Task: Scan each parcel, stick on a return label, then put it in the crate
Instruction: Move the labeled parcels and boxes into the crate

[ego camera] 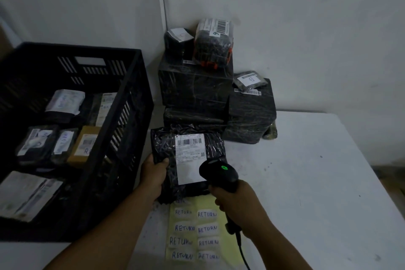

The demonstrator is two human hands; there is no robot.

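Your left hand (153, 173) grips the black parcel (188, 160) just right of the crate (122, 129), while your right hand (236, 197) holds the barcode scanner (219, 173) over its shipping label (190, 155). The crinkled wrap could glare and spoil the read if you tilt it.

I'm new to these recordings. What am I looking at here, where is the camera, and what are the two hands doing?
There is no machine here: a person wears one camera on the head, looking down at their own hands over a white table. The left hand grips a black parcel by its edge. The right hand holds a barcode scanner, green light on, over the parcel's shipping label. Below lies a sheet of RETURN labels. The black crate on the left holds labelled parcels; more wrapped parcels are stacked by the wall.
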